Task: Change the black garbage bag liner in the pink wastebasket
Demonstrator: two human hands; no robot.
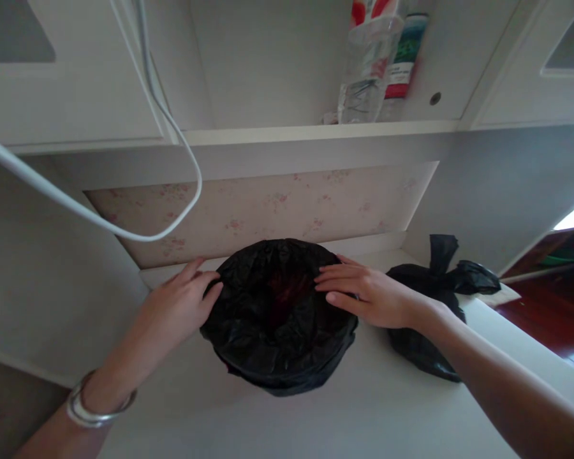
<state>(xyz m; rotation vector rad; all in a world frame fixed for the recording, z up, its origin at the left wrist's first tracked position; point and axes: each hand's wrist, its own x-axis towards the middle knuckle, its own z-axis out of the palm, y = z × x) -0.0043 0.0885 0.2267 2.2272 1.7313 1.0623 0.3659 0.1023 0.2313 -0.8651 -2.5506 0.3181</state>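
A black bin bag [277,366] lines a round bin on the white surface, its edge folded down over the rim. The opening faces up, and a dull reddish patch shows deep inside. At the left rim, my left hand [184,296] grips the bag's edge, thumb on the near side and fingers behind; a silver bangle circles that wrist. My right hand [358,290] reaches over the right rim, its fingers stretched out and resting against the bag's inner side. The bag hides nearly all of the bin.
A knotted black plastic bag [425,344] sits right of the bin, partly behind my right forearm. A white cable [191,197] loops down at upper left. Overhead, a shelf [277,136] holds a clear plastic container [363,95] and a green-and-red can [404,60].
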